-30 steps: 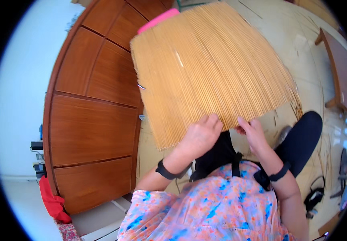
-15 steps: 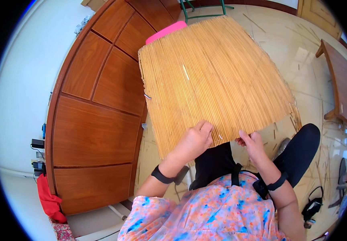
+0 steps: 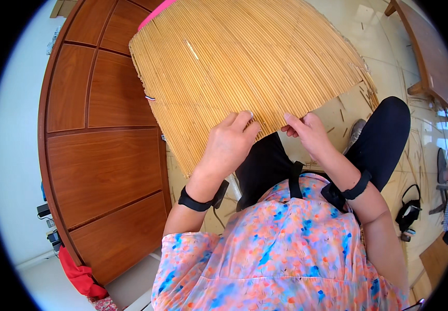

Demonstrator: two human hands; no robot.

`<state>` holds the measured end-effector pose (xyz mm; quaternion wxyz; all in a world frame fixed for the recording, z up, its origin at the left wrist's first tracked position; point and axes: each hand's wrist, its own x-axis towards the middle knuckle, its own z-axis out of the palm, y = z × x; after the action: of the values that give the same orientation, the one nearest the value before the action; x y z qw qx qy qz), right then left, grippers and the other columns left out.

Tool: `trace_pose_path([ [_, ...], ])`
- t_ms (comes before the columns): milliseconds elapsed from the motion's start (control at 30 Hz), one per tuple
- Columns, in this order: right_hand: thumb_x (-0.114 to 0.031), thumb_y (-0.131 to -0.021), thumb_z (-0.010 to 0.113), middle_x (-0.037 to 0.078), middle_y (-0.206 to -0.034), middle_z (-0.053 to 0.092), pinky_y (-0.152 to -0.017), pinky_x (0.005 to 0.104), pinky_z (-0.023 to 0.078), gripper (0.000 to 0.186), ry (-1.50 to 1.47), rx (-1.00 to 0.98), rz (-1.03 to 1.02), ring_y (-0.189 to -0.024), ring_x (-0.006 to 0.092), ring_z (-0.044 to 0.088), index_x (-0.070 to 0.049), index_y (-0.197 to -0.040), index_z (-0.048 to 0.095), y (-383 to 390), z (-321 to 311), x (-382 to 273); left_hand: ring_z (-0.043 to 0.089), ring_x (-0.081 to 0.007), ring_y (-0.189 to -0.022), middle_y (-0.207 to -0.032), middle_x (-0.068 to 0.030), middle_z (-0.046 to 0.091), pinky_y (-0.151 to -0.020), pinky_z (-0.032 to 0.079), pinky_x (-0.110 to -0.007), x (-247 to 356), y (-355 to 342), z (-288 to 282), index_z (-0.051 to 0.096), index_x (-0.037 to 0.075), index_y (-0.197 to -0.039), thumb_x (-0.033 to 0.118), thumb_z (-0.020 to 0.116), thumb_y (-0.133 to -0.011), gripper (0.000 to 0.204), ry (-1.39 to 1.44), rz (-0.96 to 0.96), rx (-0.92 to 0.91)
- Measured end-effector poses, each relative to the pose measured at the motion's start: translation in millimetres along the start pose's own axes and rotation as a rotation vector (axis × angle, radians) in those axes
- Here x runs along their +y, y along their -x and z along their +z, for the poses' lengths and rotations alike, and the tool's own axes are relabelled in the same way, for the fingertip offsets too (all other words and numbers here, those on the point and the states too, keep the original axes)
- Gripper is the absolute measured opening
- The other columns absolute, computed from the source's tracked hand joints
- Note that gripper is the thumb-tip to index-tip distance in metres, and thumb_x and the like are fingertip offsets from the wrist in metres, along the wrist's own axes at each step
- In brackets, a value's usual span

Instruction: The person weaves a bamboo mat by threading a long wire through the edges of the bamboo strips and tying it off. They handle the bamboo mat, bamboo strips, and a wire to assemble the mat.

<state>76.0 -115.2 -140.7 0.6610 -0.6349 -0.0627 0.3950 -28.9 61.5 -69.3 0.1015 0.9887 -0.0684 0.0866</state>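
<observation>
A large mat of thin tan sticks laid side by side (image 3: pixel 245 62) spreads in front of me, its near edge reaching my lap. My left hand (image 3: pixel 229 142) rests over that near edge, fingers curled and pressed together. A small pale bit shows by its index fingertip; what the fingers hold is hidden. Just to the right, my right hand (image 3: pixel 312 135) has its thumb and fingers pinched close at the mat's edge. Whatever lies between them is too small to make out. A loose pale sliver (image 3: pixel 192 50) lies on the mat.
Brown wooden cabinet panels (image 3: pixel 110 171) stand along the left. Part of a pink object (image 3: pixel 155 14) shows behind the mat. A low wooden table (image 3: pixel 431 57) is at the right. Stick scraps and a black strapped item (image 3: pixel 408 213) lie on the tiled floor. Red cloth (image 3: pixel 81 272) hangs lower left.
The view has shifted, so the mat sits higher and farther left in it. Both hands stay at the mat's near edge, the left turned with its fingertips nearer the pale bit.
</observation>
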Motion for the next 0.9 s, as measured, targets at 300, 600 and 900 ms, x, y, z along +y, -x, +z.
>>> trace_pose_path([
  [300, -0.027, -0.095, 0.062, 0.009, -0.083, 0.067, -0.063, 0.0274, 0.05, 0.031, 0.033, -0.017, 0.011, -0.071, 0.014, 0.062, 0.003, -0.103, 0.064, -4.7, -4.8, 4.0, 0.065, -0.0283, -0.069, -0.082, -0.0108, 0.062, -0.061, 0.056, -0.035, -10.2, 8.0, -0.6, 0.06, 0.003, -0.092, 0.0, 0.07, -0.075, 0.02, 0.191, -0.195, 0.11],
  [600, -0.033, -0.096, 0.061, 0.006, -0.077, 0.067, -0.065, 0.0253, 0.047, 0.033, 0.041, 0.012, -0.009, -0.068, 0.0107, 0.058, -0.001, -0.096, 0.067, -2.9, -2.2, -2.1, 0.067, -0.0271, -0.08, -0.099, -0.01, 0.062, -0.062, 0.056, -0.035, 6.3, -0.8, 1.3, 0.063, 0.009, -0.092, 0.009, 0.071, -0.076, 0.018, -0.024, -0.07, 0.034],
  [900, -0.023, -0.095, 0.061, 0.008, -0.079, 0.066, -0.059, 0.0275, 0.048, 0.026, -0.018, -0.007, -0.072, -0.067, 0.0141, 0.063, 0.002, -0.096, 0.065, -5.6, -7.3, 17.5, 0.057, -0.0312, -0.072, -0.081, -0.0106, 0.053, -0.063, 0.047, -0.043, 15.9, -8.0, 12.9, 0.057, 0.004, -0.081, 0.006, 0.065, -0.078, 0.009, 0.139, -0.093, 0.128],
])
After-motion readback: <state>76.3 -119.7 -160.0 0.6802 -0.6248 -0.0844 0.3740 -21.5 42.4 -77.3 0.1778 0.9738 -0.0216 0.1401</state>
